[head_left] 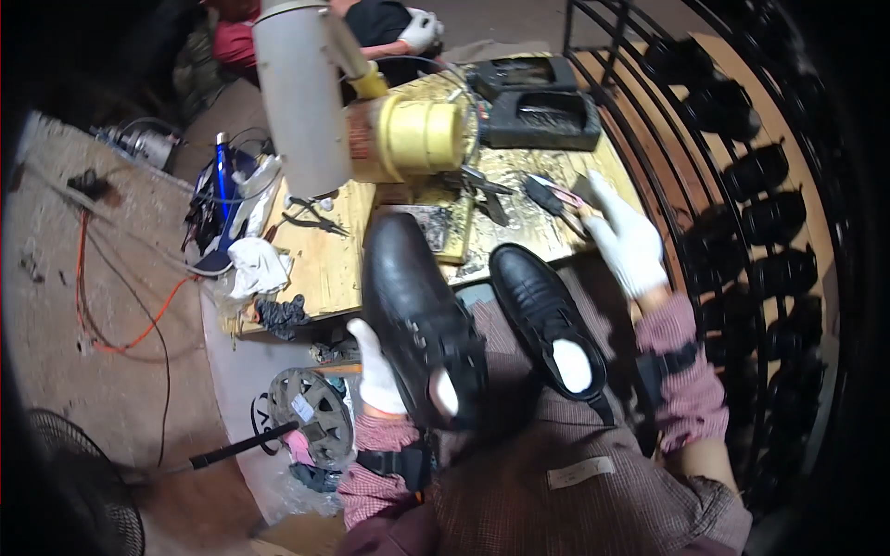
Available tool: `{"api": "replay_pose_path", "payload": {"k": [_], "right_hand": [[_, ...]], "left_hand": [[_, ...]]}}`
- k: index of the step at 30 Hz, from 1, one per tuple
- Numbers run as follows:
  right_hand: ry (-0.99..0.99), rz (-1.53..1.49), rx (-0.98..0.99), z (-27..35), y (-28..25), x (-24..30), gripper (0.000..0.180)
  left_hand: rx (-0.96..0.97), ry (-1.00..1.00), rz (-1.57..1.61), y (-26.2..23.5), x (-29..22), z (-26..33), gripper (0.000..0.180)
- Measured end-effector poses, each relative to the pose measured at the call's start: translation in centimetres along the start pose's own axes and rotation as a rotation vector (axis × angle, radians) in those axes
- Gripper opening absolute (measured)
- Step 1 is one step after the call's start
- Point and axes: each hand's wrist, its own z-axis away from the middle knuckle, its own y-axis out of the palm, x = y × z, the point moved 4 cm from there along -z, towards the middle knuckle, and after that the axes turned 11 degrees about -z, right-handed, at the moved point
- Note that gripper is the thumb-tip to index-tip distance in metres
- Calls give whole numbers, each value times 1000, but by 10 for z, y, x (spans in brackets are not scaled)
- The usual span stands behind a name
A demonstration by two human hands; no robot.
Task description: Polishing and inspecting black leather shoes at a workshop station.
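My left hand (pixel 376 372), in a white glove, holds a black leather shoe (pixel 403 278) by its left side, toe pointing away; the fingers beneath it are hidden. A second black lace-up shoe (pixel 538 301) with a white insole rests on my lap at the table's front edge. My right hand (pixel 629 243), also white-gloved, is over the table's right side with fingers stretched apart. Close to its thumb and fingertips lies a dark tool with pinkish handles (pixel 556 196); whether they touch it I cannot tell.
A grey and yellow heat-gun-like machine (pixel 408 139) stands over the wooden table (pixel 324 278). Black trays (pixel 542 120) sit behind, pliers (pixel 315 221) and a white cloth (pixel 260 267) at left. A rack of black shoes (pixel 774 218) runs along the right. Another person's gloved hand (pixel 422 31) is beyond.
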Motion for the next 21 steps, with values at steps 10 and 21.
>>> {"api": "replay_pose_path", "payload": {"k": [10,21], "right_hand": [[-138,139,75,-3,30,17,59],[-261,72,556,72,11,76,50]], "left_hand": [[28,-335,142,33,63,29,87],[128,-380,215,15,79,24,99]]}}
